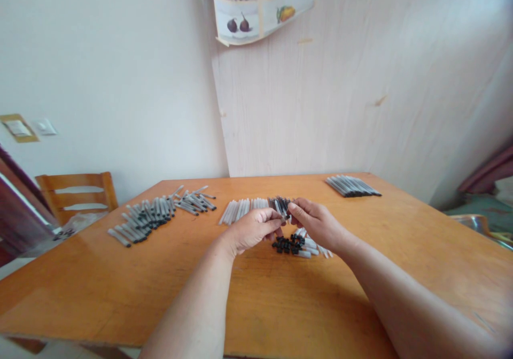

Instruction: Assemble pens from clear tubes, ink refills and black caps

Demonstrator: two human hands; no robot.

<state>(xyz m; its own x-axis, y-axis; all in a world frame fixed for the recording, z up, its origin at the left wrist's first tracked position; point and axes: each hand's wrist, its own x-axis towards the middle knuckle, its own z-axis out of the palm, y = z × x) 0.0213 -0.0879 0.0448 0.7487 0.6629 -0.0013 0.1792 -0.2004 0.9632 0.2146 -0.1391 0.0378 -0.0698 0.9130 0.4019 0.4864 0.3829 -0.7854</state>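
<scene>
My left hand (254, 229) and my right hand (316, 223) meet above the middle of the wooden table (256, 295), fingers pinched together on a small dark pen part (285, 216) between them. Under the hands lies a heap of small black caps (286, 244) beside some clear pen tubes (310, 251). Just behind the hands a row of pale and dark pen tubes (250, 208) lies on the table.
A large pile of grey pens with black caps (156, 217) lies at the left of the table. A neat bundle of dark pens (352, 186) sits at the far right. A wooden chair (76, 193) stands at the left; walls stand close behind the table.
</scene>
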